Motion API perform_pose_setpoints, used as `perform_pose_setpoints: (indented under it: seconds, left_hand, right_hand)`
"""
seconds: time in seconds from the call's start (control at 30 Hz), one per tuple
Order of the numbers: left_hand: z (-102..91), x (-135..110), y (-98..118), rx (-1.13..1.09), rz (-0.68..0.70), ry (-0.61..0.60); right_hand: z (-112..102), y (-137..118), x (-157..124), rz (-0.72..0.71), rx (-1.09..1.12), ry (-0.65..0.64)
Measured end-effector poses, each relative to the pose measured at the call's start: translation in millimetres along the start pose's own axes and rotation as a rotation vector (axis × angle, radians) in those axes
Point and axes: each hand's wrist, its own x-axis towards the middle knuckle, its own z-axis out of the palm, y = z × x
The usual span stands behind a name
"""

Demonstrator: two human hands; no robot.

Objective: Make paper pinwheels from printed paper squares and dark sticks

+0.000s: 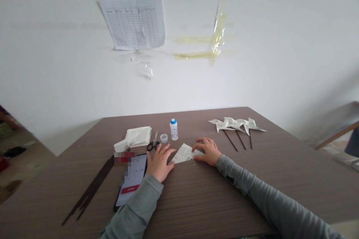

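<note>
A folded triangle of printed paper [183, 153] lies flat on the table between my hands. My left hand [159, 162] rests at its left corner, fingers spread, the thumb near the paper's edge. At the paper's right end, my right hand [206, 152] has curled fingers and thumb around the corner, pinning it to the table. Just beyond the paper stands a white glue bottle [174, 130] with a blue top. Its likely cap, a translucent cup [163, 138], sits beside it. Black-handled scissors [153, 144] lie behind my left hand.
Paper pinwheels [237, 124] with dark sticks [240, 140] lie at the back right. A stack of paper [138, 136] is at the back left. A phone [131, 181] lies beside my left forearm, and dark sticks [91, 190] lie farther left. A wall [185, 89] borders the table's far edge.
</note>
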Motion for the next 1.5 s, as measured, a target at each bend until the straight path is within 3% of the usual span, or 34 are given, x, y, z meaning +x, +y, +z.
perform_pose_setpoints:
  seconds: [0.23, 0.5, 0.67, 0.8, 1.13, 1.5]
  left_hand:
    - [-0.6, -2.1, -17.4, 0.043, -0.012, 0.023]
    - [-13.3, 1.6, -21.6, 0.041, -0.033, -0.049]
    - [-13.9, 2.9, -22.3, 0.049, -0.081, -0.006]
    - [-8.1, 2.8, -10.9, 0.010, -0.043, 0.050]
    - [5.2, 8.3, 44.5, -0.006, 0.050, 0.048]
    - [14.2, 15.5, 49.4, -0.043, -0.004, 0.072]
  right_hand:
    - [-1.8, -1.8, -1.5, -0.011, 0.006, -0.005]
    - [-3.0, -3.6, -1.7, 0.003, 0.009, -0.019]
    - [-1.9, -4.4, -1.4, 0.008, 0.012, -0.016]
    - [-0.2, -7.4, -2.6, 0.017, 0.007, -0.010]
    - [3.0, -19.7, -10.0, 0.045, -0.008, 0.019]
    - [11.2, -29.5, -7.8, 0.103, -0.043, 0.054]
